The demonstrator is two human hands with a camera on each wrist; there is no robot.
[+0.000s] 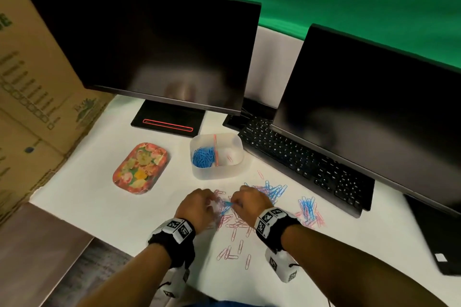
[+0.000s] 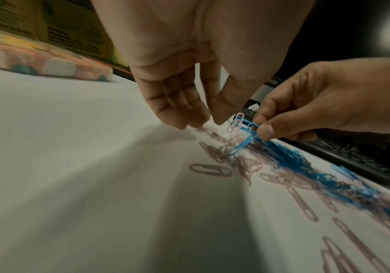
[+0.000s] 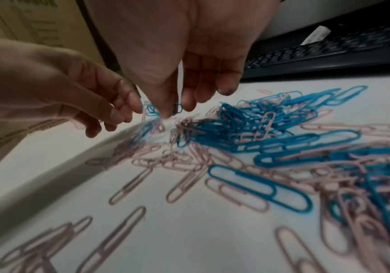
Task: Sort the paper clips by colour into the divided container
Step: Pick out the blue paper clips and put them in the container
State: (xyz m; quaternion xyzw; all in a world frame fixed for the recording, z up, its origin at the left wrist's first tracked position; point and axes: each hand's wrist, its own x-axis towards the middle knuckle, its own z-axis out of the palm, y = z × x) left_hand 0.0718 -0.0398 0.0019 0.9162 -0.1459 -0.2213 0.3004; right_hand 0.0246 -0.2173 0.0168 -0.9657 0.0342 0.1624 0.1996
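Pink and blue paper clips (image 1: 249,209) lie mixed in a spread pile on the white table. The translucent divided container (image 1: 237,143) stands behind the pile; its left compartment holds blue clips (image 1: 203,157), its right one a pink clip or two (image 1: 229,157). My right hand (image 1: 245,200) pinches a few tangled blue clips (image 2: 247,129) just above the pile, and a pink clip (image 2: 237,121) hangs from them. My left hand (image 1: 199,204) points down beside them, fingertips (image 2: 198,123) and thumb close together at pink clips. Blur hides whether it grips one.
A floral tin (image 1: 141,168) lies left of the container. A black keyboard (image 1: 306,164) and two dark monitors (image 1: 149,52) stand behind and to the right. Cardboard boxes (image 1: 32,82) wall the left side. More clips (image 1: 309,210) lie to the right.
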